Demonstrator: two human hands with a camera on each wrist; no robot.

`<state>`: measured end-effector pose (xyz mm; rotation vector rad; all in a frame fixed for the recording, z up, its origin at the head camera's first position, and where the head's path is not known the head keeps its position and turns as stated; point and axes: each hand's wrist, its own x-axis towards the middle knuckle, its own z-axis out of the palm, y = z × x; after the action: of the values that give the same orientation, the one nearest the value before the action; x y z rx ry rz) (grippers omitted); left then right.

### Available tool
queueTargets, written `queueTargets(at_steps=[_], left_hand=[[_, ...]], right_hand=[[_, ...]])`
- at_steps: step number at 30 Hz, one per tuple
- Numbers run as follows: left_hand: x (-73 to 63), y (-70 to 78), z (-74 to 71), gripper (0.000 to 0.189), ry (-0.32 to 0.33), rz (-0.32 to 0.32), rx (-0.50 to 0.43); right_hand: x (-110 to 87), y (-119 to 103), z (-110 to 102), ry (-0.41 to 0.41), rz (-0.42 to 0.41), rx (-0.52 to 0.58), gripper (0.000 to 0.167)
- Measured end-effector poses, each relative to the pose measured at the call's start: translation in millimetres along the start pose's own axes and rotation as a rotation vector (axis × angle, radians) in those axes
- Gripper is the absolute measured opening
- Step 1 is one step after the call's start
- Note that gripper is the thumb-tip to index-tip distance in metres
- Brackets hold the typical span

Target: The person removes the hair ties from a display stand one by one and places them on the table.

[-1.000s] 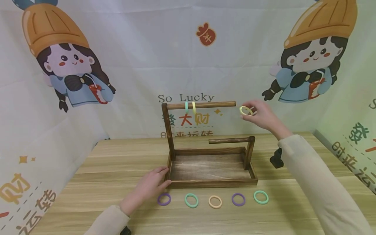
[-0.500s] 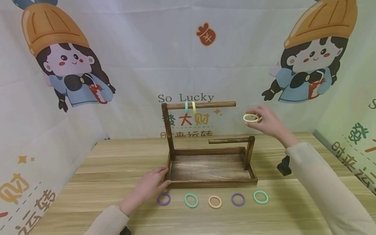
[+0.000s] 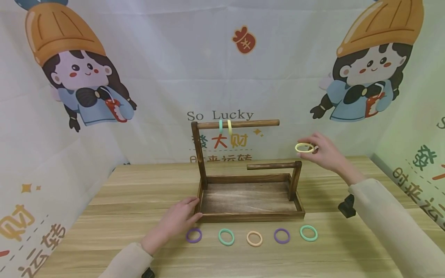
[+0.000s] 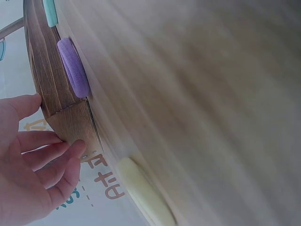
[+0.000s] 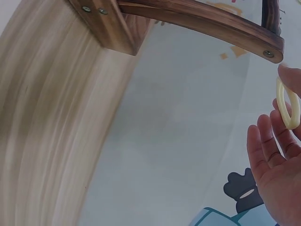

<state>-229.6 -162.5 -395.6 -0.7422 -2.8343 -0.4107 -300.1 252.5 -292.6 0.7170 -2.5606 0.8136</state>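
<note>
My right hand (image 3: 325,152) pinches a pale yellow ring (image 3: 304,148) between thumb and fingers, holding it in the air above the right end of the wooden rack (image 3: 250,218). In the right wrist view the yellow ring (image 5: 288,103) appears near the short arm's outer end. My left hand (image 3: 177,218) holds the rack's front left corner, and the left wrist view shows thumb and fingertips against the wood (image 4: 70,117). A green ring (image 3: 220,126) and a yellow ring (image 3: 229,128) hang on the long upper bar (image 3: 257,123). The lower bar (image 3: 271,166) carries no ring.
In front of the rack lie a purple ring (image 3: 194,236), a green ring (image 3: 226,237), an orange ring (image 3: 254,239), another purple ring (image 3: 282,236) and another green ring (image 3: 308,233). The left wrist view shows a pale yellow ring (image 4: 146,193) on the table. A printed cloth (image 3: 167,58) stands behind.
My right hand has moved down and to the right with the yellow ring, from the upper bar's free end to above the lower bar's post. The ring has tilted flatter. My left hand stays put.
</note>
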Motion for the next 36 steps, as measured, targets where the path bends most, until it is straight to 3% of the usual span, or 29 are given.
queueTargets(at_steps=[13, 36], left_hand=[[0.7, 0.0, 0.5, 0.05, 0.0, -0.009, 0.004], [-0.3, -1.7, 2.3, 0.051, -0.006, -0.013, 0.014]], right_hand=[[-23.6, 12, 1, 0.03, -0.018, -0.016, 0.035], [-66.0, 25, 14, -0.026, -0.008, -0.016, 0.038]])
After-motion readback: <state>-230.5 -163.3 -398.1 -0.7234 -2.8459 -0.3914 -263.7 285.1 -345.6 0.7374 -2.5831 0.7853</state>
